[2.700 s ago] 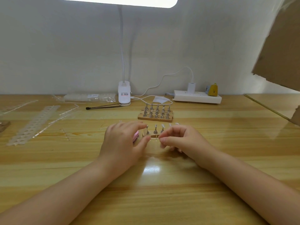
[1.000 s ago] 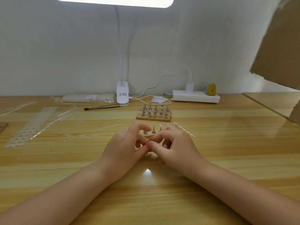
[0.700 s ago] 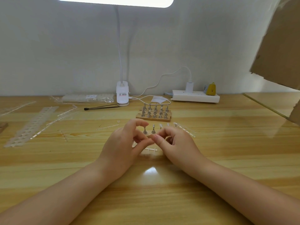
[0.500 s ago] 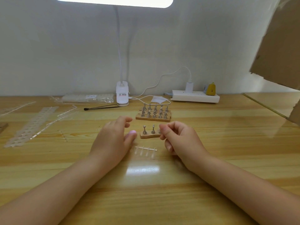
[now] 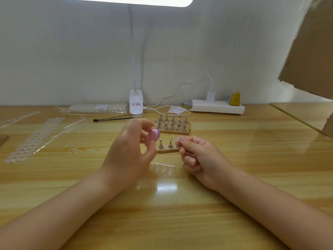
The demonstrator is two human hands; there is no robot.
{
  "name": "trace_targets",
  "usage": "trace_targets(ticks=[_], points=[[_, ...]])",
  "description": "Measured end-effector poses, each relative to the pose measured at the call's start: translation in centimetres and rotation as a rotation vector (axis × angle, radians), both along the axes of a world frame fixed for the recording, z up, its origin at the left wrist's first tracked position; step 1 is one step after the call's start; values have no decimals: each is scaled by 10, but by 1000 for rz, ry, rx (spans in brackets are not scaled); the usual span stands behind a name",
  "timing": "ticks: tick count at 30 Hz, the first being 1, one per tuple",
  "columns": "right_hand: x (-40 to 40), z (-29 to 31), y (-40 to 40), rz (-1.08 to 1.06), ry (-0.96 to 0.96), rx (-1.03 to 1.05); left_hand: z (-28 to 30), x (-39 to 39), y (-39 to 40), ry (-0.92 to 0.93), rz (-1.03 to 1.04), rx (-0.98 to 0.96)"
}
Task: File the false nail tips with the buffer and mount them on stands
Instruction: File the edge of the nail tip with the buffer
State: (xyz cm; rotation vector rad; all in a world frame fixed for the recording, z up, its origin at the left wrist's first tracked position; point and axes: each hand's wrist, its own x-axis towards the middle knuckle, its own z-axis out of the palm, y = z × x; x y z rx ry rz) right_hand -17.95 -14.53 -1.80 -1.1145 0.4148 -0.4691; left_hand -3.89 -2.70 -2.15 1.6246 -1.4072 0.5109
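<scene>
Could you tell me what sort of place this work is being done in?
Probably a small nail-craft desk at home or in a studio: a wooden table against a plain wall, a clip-on desk lamp, and metal nail-tip stands on wooden bases.

Worktop (image 5: 234, 159): glossy varnished wood. Stands (image 5: 165, 144): shiny metal on matt wooden block (image 5: 167, 150). Nail-tip strip (image 5: 163, 164): clear plastic. Power strip (image 5: 217, 106): smooth white plastic. Panel (image 5: 313, 51): matt cardboard.

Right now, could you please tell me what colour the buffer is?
Pink, with a purple edge; the head view shows the buffer best.
</scene>
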Motion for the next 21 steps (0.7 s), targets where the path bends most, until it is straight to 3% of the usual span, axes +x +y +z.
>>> trace_targets(ticks=[3, 6, 10, 14, 16, 19, 21], points=[[0, -1, 1, 37, -14, -59, 2, -20, -4, -191, -226, -83], [-2, 0, 1, 99, -17, -107, -1, -21, -5, -302, -250, -45], [0, 0, 0, 81, -21, -59, 1, -7, 3, -269, -108, -10], [0, -2, 1, 84, -11, -106, 2, -20, -2, -370, -267, -69], [-1, -2, 0, 100, 1, -111, 1, -20, -4, -420, -243, -29], [-1, -1, -1, 81, -14, -59, 1, -6, 1, -362, -126, 3], [1, -1, -1, 82, -19, -62, 3, -5, 4, -332, -152, -42]])
